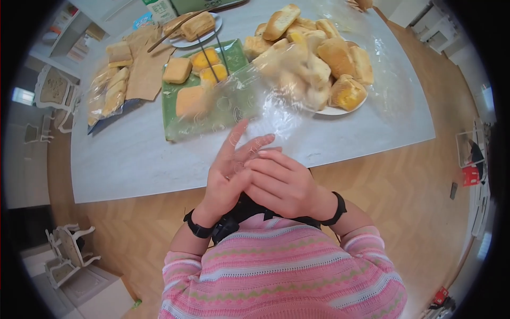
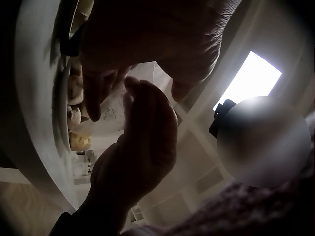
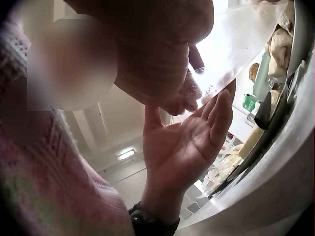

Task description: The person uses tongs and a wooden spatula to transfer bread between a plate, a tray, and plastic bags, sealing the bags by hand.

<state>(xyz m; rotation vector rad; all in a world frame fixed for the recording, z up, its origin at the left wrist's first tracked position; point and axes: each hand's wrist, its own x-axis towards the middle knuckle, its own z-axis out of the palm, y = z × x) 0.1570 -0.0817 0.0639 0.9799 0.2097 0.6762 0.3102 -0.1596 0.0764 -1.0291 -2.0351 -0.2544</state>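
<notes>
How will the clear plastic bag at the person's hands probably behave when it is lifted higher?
The clear plastic bag will probably be floppy, because its film looks wrinkled. It is likely light, since the film appears thin and see-through. Its glossy surface may feel slippery.

One left hand (image 1: 224, 173) and one right hand (image 1: 282, 183) were present, with two black wristbands (image 1: 199, 227) (image 1: 338, 209) and one clear plastic film (image 1: 279, 119) at the hands. There were one table (image 1: 127, 170), two plates (image 1: 342, 111) (image 1: 218, 24), one green tray (image 1: 169, 109) and one carton (image 1: 161, 9). Four bread pieces (image 1: 177, 70) lay on the tray, two of them yellow-topped; the heaped loaves (image 1: 336, 57) overlapped too closely for a count.
</notes>
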